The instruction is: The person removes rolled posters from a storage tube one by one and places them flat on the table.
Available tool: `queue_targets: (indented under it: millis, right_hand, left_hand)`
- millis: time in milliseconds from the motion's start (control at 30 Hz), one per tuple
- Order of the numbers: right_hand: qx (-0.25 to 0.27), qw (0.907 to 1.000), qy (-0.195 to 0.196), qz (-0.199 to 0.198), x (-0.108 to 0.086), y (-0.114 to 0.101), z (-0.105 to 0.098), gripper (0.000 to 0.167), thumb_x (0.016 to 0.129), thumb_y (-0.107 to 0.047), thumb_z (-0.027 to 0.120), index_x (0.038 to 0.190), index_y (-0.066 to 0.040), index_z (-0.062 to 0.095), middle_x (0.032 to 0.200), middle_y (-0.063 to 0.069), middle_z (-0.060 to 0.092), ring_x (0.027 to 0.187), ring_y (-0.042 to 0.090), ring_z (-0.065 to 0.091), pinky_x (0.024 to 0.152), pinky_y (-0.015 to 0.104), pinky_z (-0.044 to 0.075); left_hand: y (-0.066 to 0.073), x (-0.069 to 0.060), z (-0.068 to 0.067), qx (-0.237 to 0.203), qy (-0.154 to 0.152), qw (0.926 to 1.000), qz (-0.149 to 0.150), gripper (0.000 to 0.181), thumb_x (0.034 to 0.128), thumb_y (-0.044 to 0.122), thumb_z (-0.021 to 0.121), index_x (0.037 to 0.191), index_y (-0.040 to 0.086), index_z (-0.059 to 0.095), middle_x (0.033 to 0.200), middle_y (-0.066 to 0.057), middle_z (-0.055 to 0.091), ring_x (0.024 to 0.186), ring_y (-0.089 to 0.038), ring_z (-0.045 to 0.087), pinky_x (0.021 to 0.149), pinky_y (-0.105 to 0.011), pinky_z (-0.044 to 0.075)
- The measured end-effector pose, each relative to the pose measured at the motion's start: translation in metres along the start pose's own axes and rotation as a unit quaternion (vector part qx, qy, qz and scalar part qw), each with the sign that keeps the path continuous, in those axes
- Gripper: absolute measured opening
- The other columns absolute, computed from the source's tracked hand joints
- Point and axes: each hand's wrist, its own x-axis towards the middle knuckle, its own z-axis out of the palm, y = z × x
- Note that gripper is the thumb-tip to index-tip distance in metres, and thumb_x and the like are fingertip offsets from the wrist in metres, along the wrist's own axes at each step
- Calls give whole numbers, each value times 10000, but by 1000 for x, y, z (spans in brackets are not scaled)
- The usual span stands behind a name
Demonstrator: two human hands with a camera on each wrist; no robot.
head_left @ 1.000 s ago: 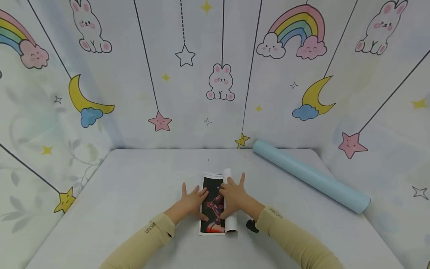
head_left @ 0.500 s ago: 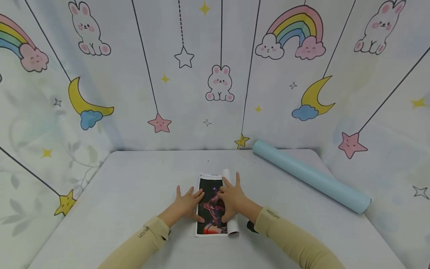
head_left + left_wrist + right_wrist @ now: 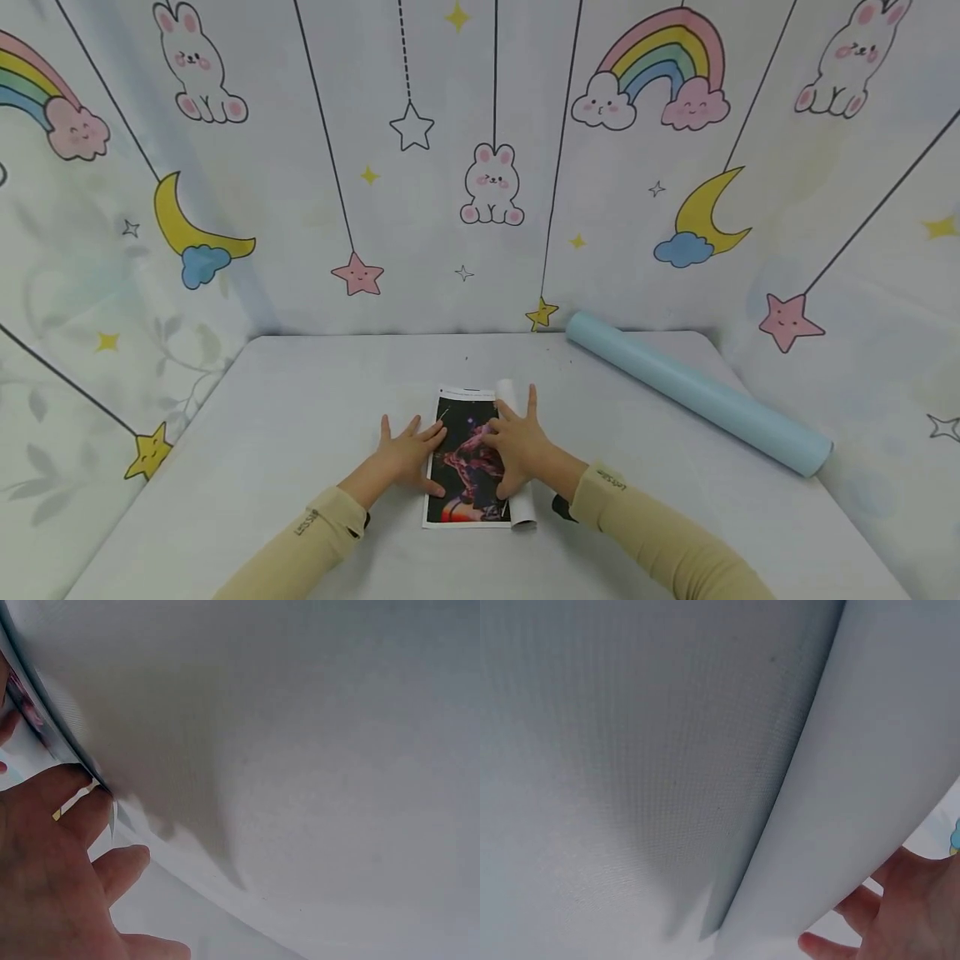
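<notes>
A partly unrolled poster [image 3: 468,467] lies on the white table, showing a dark picture with pink and red shapes and a white border. Its right side is still a white roll [image 3: 523,512]. My left hand [image 3: 405,458] rests with spread fingers on the poster's left edge; in the left wrist view, that hand [image 3: 60,877] touches the edge with its fingertips. Across the roll lies my right hand [image 3: 521,450], fingers spread, its thumb and some fingertips on the picture. From the right wrist, the white roll [image 3: 862,765] hides part of the right hand [image 3: 915,907].
A long light-blue roll [image 3: 697,392] lies slantwise on the table [image 3: 315,400] at the back right. Beside the right sleeve is a small black object [image 3: 562,508], partly covered by it. A patterned backdrop [image 3: 420,208] stands behind and at both sides.
The left hand has moved left with the poster's left edge, and more of the picture shows between the hands. The right hand and the roll have shifted only slightly.
</notes>
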Motion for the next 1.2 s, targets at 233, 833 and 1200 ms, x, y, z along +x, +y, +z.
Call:
queue_targets:
  millis: [233, 833, 1200]
  right_hand:
    - [-379, 9989, 101, 246, -6, 11, 6, 912, 479, -804, 616, 1259, -337, 536, 1356, -31, 403, 1308, 259, 269, 885, 761, -4]
    - [-414, 9982, -44, 428, -33, 44, 28, 899, 521, -789, 592, 1250, -268, 535, 1407, 5, 358, 1332, 297, 245, 916, 738, 70]
    - [209, 9968, 350, 694, -59, 78, 56, 814, 538, -674, 658, 1212, -224, 582, 1327, 26, 458, 1271, 336, 319, 879, 764, -14]
  left_hand:
    - [-3, -3, -1, -123, 5, 9999, -16, 974, 647, 637, 676, 1425, 158, 338, 1482, 17, 271, 1359, -302, 192, 967, -692, 49]
    - [-8, -7, -2, -199, 39, 9998, -46, 966, 650, 625, 683, 1425, 162, 339, 1482, 17, 269, 1358, -326, 179, 961, -699, 41]
    - [-28, -8, 6, -287, 159, 9995, -46, 983, 615, 611, 710, 1417, 166, 357, 1479, 13, 276, 1358, -349, 161, 941, -717, 19]
